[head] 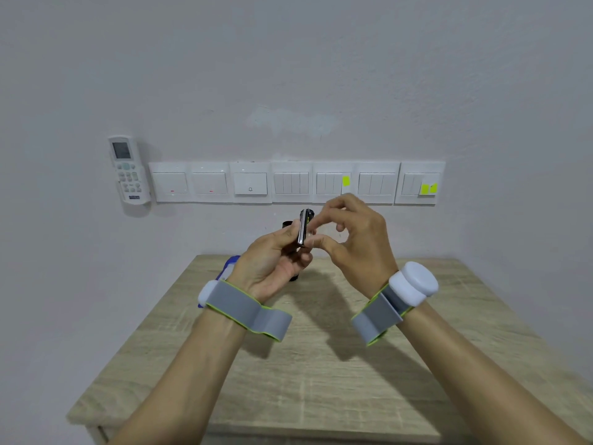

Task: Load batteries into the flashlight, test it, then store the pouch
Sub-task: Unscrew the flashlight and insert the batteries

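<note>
My left hand point(272, 264) is raised above the table and closed around a black flashlight point(286, 225); only its ends show above and below my fingers. A small black and silver battery holder point(304, 228) stands upright at the left fingertips. My right hand point(356, 242) pinches this holder from the right with thumb and index finger. A blue pouch point(231, 262) lies on the table, mostly hidden behind my left wrist.
The light wooden table point(321, 364) stands against a white wall. On the wall are a row of white switches point(295, 183) and a remote control point(128, 170) in a holder. Both wrists wear grey straps with white pucks.
</note>
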Motion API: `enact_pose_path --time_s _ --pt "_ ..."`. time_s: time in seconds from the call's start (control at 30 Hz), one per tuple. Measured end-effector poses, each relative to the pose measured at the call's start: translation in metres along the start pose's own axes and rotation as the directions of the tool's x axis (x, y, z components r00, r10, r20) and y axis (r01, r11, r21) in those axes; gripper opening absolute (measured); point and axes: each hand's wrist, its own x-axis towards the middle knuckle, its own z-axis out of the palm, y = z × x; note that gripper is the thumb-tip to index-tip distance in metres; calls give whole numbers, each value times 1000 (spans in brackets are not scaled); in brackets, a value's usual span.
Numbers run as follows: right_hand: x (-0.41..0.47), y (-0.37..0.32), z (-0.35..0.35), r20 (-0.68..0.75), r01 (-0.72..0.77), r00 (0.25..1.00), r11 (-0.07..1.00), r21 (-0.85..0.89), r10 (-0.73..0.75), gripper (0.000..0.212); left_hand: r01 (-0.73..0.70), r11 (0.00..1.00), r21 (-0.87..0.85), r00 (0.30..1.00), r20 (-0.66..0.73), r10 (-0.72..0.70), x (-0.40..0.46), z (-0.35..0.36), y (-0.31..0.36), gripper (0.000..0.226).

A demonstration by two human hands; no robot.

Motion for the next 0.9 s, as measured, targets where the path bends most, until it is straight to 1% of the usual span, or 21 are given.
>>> enact_pose_path --time_s 0.1,0.2,0.3,0.37,0.43,0.5,0.57,0.63,0.7,0.77,0.83,0.9 --pt "4 1 -2 10 -98 995 995 -6 98 38 10 1000 11 1000 1 -10 -1 1 0 23" --pt "9 4 -4 47 -147 988 989 -26 149 56 7 1000 22 1000 9 -7 -2 4 -2 25" --pt "14 8 -7 91 -157 983 986 -58 162 69 4 999 42 1000 17 -5 -4 5 -3 25" --pt "17 10 -9 129 -138 981 987 -83 148 74 12 999 53 1000 23 -13 -5 4 -3 26" --pt "19 11 -12 193 -118 971 986 -115 139 72 28 996 87 999 38 -32 -5 4 -3 27" --pt "21 10 -18 266 -83 957 989 -124 114 62 35 992 123 998 49 -42 -6 3 -1 30" --pt "23 9 -24 295 -106 949 994 -38 112 44 21 986 166 1000 18 -24 -5 4 4 31" --pt "24 9 -29 277 -159 951 985 66 135 30 -16 973 231 999 -24 23 -5 6 8 27" --pt "23 9 -31 235 -217 954 969 119 185 26 -83 955 284 994 -39 98 -6 9 12 28" --pt "21 10 -31 186 -280 950 945 166 249 24 -191 917 351 975 -38 217 -6 12 15 24" --pt "20 12 -31 194 -332 937 912 241 290 23 -291 844 450 939 -37 343 -6 14 17 18" --pt "18 14 -30 216 -344 934 883 321 285 23 -337 771 541 907 -34 420 -4 16 16 15"
